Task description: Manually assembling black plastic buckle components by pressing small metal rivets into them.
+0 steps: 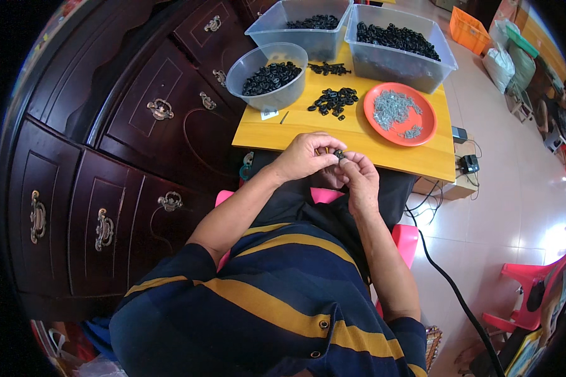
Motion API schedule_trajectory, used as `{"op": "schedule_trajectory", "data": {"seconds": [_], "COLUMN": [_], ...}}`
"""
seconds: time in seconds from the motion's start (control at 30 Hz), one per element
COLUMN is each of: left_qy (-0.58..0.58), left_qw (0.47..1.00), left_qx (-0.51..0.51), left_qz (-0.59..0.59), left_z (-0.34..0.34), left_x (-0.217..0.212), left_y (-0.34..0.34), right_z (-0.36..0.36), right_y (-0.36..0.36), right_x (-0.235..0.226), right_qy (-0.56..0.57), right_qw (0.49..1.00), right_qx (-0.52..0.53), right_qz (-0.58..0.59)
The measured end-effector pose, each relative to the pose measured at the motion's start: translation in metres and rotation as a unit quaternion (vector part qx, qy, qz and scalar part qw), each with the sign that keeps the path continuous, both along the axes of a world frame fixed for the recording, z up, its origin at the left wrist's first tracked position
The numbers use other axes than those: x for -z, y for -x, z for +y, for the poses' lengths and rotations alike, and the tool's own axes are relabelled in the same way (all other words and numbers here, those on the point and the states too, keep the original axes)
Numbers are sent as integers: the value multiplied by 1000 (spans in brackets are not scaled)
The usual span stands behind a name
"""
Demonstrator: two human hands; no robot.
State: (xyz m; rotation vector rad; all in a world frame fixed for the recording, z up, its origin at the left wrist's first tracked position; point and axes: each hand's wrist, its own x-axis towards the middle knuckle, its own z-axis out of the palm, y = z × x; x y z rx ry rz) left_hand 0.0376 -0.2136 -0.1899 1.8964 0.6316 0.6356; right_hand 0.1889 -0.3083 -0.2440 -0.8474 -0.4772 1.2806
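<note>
Between my fingertips, just in front of the table's near edge, is a small black ring-like part (339, 154). My left hand (305, 156) pinches it from one side and my right hand (360, 174) from the other. Beyond my hands, a loose pile of black ring-shaped parts (333, 102) lies on the yellow wooden table (321, 133). To the right of that pile sits a round orange-red plate (429, 129) holding many small silvery pieces (393, 108). A thin pointed tool (284, 117) lies to the left.
A round clear tub (234, 81) and two rectangular clear bins (393, 58) (330, 44) of black parts stand at the table's back. Dark drawers (151, 125) rise on the left. A black cable (449, 279) crosses the floor at right, near a pink chair (528, 295).
</note>
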Motion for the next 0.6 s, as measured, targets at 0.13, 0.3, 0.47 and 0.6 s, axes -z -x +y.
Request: {"op": "schedule_trajectory", "data": {"seconds": [0.13, 0.3, 0.47, 0.6], "left_qy": [-42, -86, -96, -83], "left_qw": [999, 995, 993, 994], "left_qx": [8, 29, 42, 31], "left_qz": [18, 43, 55, 57], "left_z": [2, 4, 5, 4], "left_x": [0, -9, -10, -9], "left_y": [1, 3, 2, 1], "right_z": [-1, -1, 0, 0], "right_y": [0, -2, -4, -3], "right_x": [-3, 1, 4, 3], "right_qy": [9, 32, 38, 56], "right_qw": [1000, 999, 996, 995], "right_qx": [-10, -38, -74, -74], "right_qz": [-10, -4, 17, 27]}}
